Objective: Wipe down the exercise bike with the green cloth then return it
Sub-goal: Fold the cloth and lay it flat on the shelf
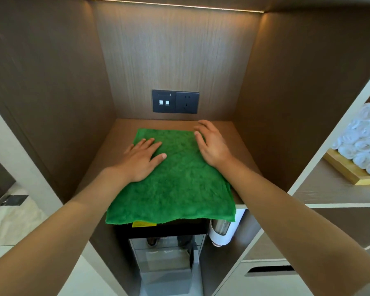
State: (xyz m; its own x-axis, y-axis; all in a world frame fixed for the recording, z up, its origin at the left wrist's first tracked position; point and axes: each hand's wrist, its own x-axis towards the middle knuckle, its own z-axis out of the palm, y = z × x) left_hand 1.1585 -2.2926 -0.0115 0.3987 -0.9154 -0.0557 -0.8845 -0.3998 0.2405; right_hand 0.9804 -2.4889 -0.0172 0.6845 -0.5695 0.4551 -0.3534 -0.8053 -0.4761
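Observation:
The green cloth [175, 182] lies folded flat on a brown shelf [233, 133] inside a wooden niche, its near edge hanging slightly over the front. My left hand [142, 161] rests flat on the cloth's left part with straight fingers. My right hand [210, 143] lies on the cloth's far right corner, fingers relaxed and slightly bent, holding nothing. The exercise bike is out of view.
A dark socket panel [175, 101] sits on the niche's back wall. Below the shelf stand a black water dispenser [167, 253] and a cup holder [221, 232]. To the right, a shelf carries rolled white towels [363, 144] on a wooden tray [348, 169].

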